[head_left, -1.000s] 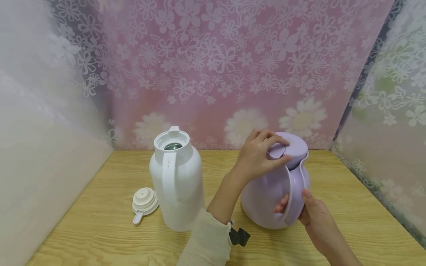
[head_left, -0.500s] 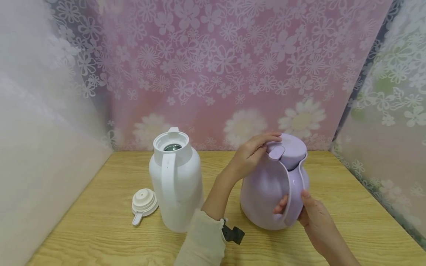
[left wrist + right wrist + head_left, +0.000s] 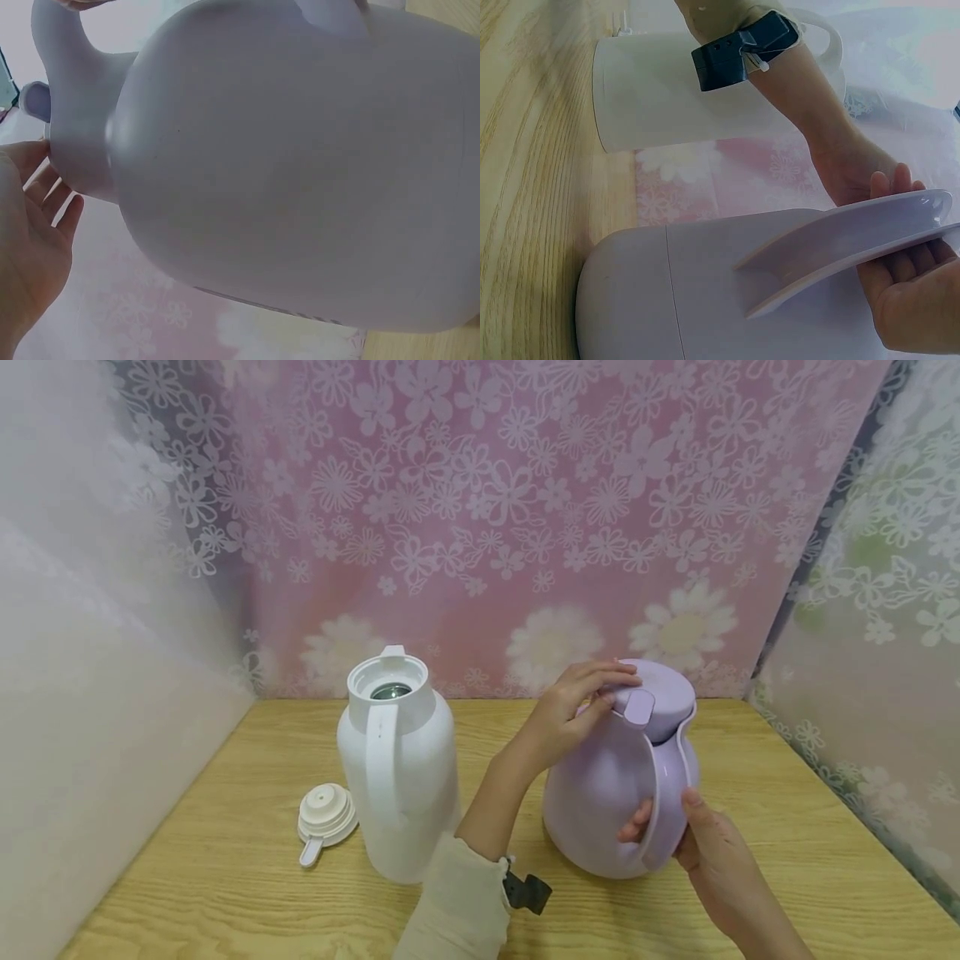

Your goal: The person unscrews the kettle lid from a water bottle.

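A lilac vacuum jug stands upright on the table at the right, its lilac lid seated in the neck. My left hand grips the lid from its left side, with the thumb near the lid's tab. In the left wrist view, the fingers of that hand touch the lid's edge. My right hand holds the jug's handle, fingers wrapped through the loop. To the left is a white vacuum jug, its mouth uncovered.
A cream stopper with a small tab lies on the wooden table, left of the white jug. Flower-patterned sheeting closes off the back and both sides. My left wrist wears a black strap device.
My left hand drew back to the lid's left side, then took hold of it again. The lid's tab has turned rightward, closer to the handle. My right hand stays on the handle.
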### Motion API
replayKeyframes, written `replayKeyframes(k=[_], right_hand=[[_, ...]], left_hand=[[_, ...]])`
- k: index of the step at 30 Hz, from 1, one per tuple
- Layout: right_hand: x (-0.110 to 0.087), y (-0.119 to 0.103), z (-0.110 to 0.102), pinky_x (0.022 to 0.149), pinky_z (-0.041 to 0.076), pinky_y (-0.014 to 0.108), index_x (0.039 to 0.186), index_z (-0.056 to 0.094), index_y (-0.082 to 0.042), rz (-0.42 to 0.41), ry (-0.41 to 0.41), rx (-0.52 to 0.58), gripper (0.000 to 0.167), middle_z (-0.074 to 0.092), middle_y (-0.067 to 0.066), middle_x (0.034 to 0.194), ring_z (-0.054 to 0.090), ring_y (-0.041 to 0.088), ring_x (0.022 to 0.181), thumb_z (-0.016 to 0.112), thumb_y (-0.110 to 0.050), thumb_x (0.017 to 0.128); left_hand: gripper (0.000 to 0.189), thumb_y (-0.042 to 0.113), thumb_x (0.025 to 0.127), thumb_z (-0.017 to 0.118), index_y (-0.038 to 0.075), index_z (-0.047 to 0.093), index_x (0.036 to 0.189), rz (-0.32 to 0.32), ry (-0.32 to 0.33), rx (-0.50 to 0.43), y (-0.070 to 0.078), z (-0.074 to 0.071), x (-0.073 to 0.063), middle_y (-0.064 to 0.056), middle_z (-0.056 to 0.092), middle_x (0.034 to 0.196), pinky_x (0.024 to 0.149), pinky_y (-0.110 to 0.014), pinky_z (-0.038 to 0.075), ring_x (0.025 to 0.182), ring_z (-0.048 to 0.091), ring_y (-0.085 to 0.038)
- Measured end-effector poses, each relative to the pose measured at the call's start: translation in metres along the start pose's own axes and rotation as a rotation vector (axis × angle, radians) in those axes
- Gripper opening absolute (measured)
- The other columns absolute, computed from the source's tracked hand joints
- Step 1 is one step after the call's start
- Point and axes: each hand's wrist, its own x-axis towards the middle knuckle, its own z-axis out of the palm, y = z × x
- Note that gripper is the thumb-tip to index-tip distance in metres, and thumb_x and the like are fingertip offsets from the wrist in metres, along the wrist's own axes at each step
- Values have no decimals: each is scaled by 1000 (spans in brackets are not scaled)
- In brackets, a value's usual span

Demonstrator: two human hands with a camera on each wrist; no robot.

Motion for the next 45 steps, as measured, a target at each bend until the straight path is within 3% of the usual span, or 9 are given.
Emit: replayKeyframes(k=[9,22,30,39,45], right_hand=[[0,0,-1,79,47,29,104,61,-4,-13,-30,25,56,65,8,95,62,21,91,8,-24,103],[1,-3,-2,81,47,31,104,61,-5,7,-32,44,56,65,6,96,62,21,91,9,-24,103],[0,-3,-2,82,47,32,105,60,-5,19,-43,64,56,64,5,98,62,21,92,8,-25,102],[0,-4,0,81,47,31,104,60,-5,12,-48,85,55,64,4,98,62,19,92,8,-23,103],[1,-2,0,81,47,30,104,61,-6,14,-36,65,55,64,4,98,62,19,92,9,-24,103]], left_hand=[[24,17,89,62,11,64,112,16,71,142,11,4,0,-2,55,117,97,-20,28,112,39,-11],[24,35,76,74,20,71,95,47,190,440,26,16,12,7,57,92,76,-14,35,89,44,-12],[27,45,73,74,23,70,87,-14,149,569,39,19,23,10,52,84,75,-18,35,79,42,-11],[29,56,75,66,29,64,85,-94,66,859,54,28,34,13,46,84,77,-18,36,82,41,-6],[31,58,76,64,29,62,86,-107,49,886,53,30,36,11,43,83,73,-19,36,81,39,-7]])
